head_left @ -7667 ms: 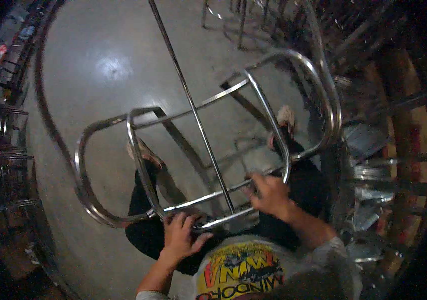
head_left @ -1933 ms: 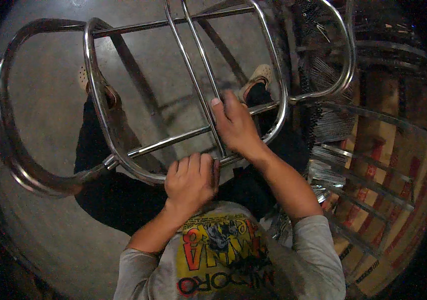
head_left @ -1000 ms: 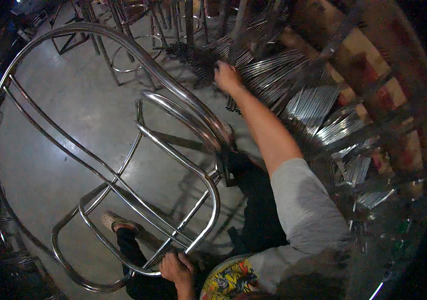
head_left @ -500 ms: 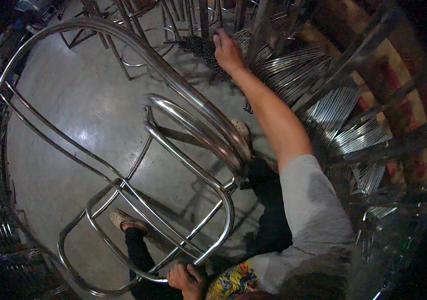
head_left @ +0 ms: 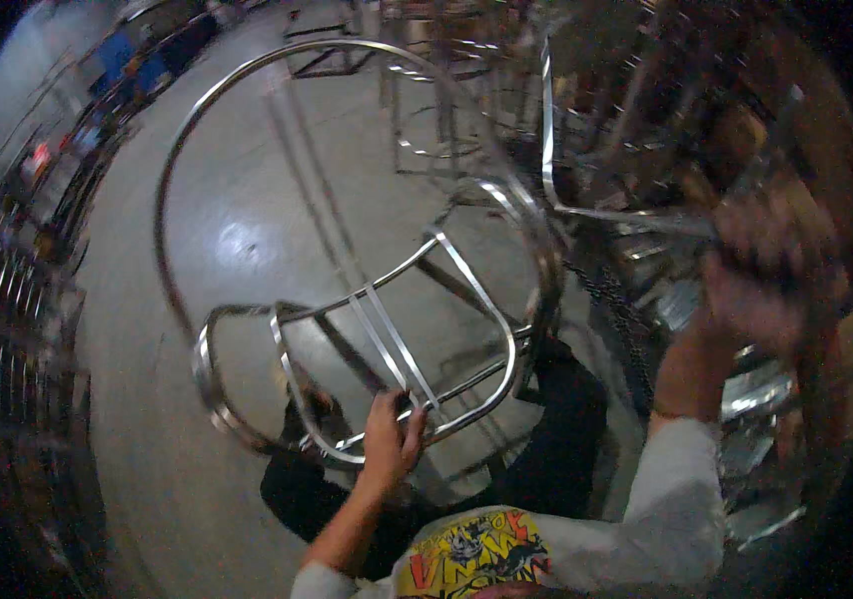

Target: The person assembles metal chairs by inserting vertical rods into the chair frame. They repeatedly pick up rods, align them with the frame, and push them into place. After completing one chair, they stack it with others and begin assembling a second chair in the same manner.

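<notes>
A chair frame of bent, shiny metal tube (head_left: pixel 508 351) stands tilted over my legs, its large hoop (head_left: pixel 162 200) rising away from me. My left hand (head_left: pixel 389 437) is closed on the frame's near tube, beside two thin parallel rods (head_left: pixel 387 339) that cross the seat. Out to the right, my right hand (head_left: pixel 771 275) is blurred by motion but closed around the end of a bent metal bar (head_left: pixel 626 215). That bar runs left from the hand, then turns sharply upward, right of the frame and apart from my left hand.
Bundles of shiny metal rods (head_left: pixel 756 394) lie on a rack at the right. More metal frames (head_left: pixel 436 90) stand at the back. Racked metal parts (head_left: pixel 12 349) line the left side. A dark chain-like heap (head_left: pixel 611 290) sits right of the frame.
My right hand has come back from the far pile to the right side, now with a bent bar in it. My left hand has shifted along the near tube, and the view has turned.
</notes>
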{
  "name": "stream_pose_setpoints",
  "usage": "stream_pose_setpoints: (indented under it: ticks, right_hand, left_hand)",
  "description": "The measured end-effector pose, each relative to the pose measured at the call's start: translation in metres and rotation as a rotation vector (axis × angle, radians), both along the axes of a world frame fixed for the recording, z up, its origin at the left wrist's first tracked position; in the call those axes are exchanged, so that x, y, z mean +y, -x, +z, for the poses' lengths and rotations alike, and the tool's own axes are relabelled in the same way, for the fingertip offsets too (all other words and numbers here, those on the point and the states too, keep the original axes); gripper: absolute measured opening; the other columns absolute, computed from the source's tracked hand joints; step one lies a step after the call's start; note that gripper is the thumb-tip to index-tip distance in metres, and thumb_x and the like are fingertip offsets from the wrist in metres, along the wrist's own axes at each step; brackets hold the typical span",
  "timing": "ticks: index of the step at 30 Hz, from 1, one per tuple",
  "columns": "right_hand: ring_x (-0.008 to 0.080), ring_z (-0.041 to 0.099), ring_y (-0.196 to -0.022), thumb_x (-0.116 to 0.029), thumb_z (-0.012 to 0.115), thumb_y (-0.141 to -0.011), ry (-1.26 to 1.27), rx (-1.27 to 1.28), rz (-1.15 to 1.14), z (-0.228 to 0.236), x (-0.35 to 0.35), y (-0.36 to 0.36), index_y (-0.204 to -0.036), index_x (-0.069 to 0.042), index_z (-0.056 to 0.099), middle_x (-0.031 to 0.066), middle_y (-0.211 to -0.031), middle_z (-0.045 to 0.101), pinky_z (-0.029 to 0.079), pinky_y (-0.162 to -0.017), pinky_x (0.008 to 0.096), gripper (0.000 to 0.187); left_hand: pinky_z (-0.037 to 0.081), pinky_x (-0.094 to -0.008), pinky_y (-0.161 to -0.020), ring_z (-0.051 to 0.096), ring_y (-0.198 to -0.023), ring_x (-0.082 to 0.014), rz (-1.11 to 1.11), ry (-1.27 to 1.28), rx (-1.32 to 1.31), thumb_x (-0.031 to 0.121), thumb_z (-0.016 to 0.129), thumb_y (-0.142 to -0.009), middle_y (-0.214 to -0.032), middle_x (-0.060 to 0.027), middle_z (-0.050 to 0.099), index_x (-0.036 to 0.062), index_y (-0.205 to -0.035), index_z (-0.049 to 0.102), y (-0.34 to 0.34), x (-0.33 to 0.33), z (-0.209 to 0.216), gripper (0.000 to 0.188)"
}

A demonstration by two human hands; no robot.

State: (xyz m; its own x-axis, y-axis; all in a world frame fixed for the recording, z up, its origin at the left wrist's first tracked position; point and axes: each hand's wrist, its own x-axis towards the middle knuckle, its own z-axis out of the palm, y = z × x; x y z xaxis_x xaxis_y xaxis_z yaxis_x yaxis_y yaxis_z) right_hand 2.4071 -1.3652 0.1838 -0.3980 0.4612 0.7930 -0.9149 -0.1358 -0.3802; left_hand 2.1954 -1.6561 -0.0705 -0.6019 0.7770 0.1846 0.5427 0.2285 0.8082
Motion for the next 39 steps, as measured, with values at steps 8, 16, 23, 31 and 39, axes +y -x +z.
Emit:
stream_pose_setpoints:
  ticks: [8,16,23,31,39]
  right_hand:
    - [0.0193,0.047,-0.054,-0.027,0.057,-0.088,-0.49,0.18,0.007,-0.089,-0.153,-0.003,-0.079,-0.01,0.048,0.0057,-0.064,0.05,0.041,-0.051,0.0365,0.021]
    - [0.023,0.05,-0.05,-0.025,0.048,-0.09,-0.446,-0.194,-0.163,-0.15,-0.222,0.035,-0.075,-0.008,0.044,0.0085,-0.054,0.053,0.048,-0.061,0.0424,0.023]
    - [0.0261,0.054,-0.059,-0.031,0.047,-0.091,-0.58,-0.266,-0.17,-0.181,-0.206,0.056,-0.076,-0.007,0.047,0.0099,-0.064,0.058,0.048,-0.072,0.0465,0.028]
    - [0.0293,0.062,-0.072,-0.032,0.047,-0.091,-0.614,-0.401,-0.217,-0.201,-0.207,0.06,-0.079,-0.007,0.047,0.0111,-0.074,0.064,0.039,-0.093,0.0531,0.028]
    - [0.0331,0.061,-0.091,-0.038,0.05,-0.087,-0.623,-0.765,-0.422,-0.212,-0.221,0.049,-0.114,-0.009,0.054,0.0176,-0.112,0.059,0.037,-0.098,0.0523,0.04]
  left_hand:
    - [0.048,-0.0321,-0.08,0.059,-0.09,-0.021,0.145,-0.698,-0.555,0.043,0.047,-0.099,-0.11,-0.0152,0.058,0.007,-0.129,0.048,0.113,0.107,0.079,0.047]
    - [0.035,-0.028,-0.045,0.043,-0.048,-0.0101,0.423,-0.501,-0.47,0.037,0.043,-0.102,-0.062,-0.0004,0.049,0.003,-0.103,0.06,0.171,0.116,0.011,0.038]
    - [0.034,-0.0273,-0.044,0.042,-0.049,-0.0085,0.418,-0.55,-0.469,0.035,0.043,-0.102,-0.061,0.0007,0.047,0.0011,-0.103,0.06,0.201,0.147,-0.001,0.038]
    - [0.034,-0.0266,-0.046,0.042,-0.05,-0.0081,0.414,-0.557,-0.411,0.034,0.044,-0.102,-0.062,0.0012,0.047,0.0,-0.103,0.061,0.217,0.157,-0.007,0.039]
    - [0.036,-0.0275,-0.052,0.044,-0.056,-0.0101,0.396,-0.592,-0.312,0.035,0.043,-0.102,-0.063,-0.0003,0.047,-0.001,-0.101,0.062,0.23,0.162,-0.023,0.041]
